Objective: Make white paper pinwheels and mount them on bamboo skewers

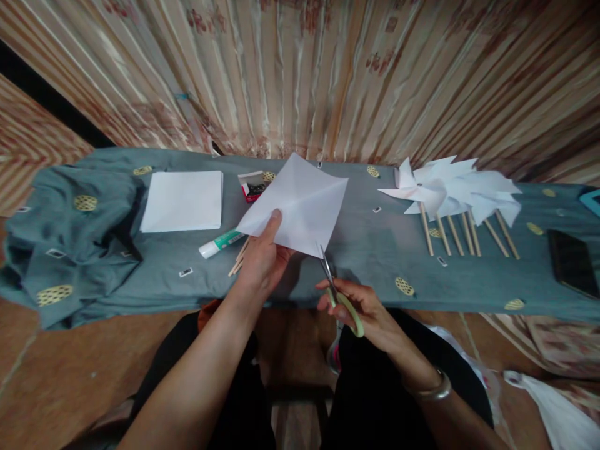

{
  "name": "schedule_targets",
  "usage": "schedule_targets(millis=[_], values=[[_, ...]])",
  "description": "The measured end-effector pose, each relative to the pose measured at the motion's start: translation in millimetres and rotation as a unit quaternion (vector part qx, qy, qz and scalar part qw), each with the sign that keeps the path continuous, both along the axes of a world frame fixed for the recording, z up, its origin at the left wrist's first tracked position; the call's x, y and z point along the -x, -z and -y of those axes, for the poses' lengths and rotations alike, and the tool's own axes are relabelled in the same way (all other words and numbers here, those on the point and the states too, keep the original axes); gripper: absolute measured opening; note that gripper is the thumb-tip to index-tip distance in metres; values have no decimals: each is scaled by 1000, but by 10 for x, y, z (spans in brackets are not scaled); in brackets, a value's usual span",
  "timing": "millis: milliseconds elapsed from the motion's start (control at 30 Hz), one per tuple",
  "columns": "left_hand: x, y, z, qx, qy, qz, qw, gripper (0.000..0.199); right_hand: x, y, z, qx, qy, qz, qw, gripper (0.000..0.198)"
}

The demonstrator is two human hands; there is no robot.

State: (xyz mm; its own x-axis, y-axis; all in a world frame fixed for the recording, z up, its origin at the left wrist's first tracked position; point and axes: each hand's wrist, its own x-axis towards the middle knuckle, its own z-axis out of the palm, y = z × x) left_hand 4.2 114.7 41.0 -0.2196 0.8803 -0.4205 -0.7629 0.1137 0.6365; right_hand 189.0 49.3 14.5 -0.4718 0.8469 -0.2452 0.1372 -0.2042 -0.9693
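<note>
A square sheet of white paper with crease lines is held up over the table. My left hand pinches its lower left edge, thumb on top and fingers underneath. In my right hand is a pair of scissors with pale green handles. The blades meet the paper's near corner, pointing toward its middle. Under and beside the paper lie a green and white glue stick, some thin wooden sticks and a small red box with dark small items in it, partly covered.
A stack of white paper lies to the left, near bunched cloth. Several paper pinwheels on wooden sticks lie at the right. A dark phone rests by the right end. A curtain hangs behind the table.
</note>
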Motion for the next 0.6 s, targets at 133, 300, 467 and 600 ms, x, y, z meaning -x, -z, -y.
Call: schedule_targets(millis=[133,300,467,600], values=[[-17,13,12,-4,10,-1,1000,33,-31,-1,-23,4,7,-17,1000,47],[-34,21,28,-1,18,-4,1000,29,-28,14,-41,9,0,-22,1000,47],[-31,13,12,10,12,3,1000,27,-30,31,-44,2,-3,-15,1000,46],[-28,21,11,12,14,-3,1000,25,-32,34,-45,8,-2,-25,1000,46]])
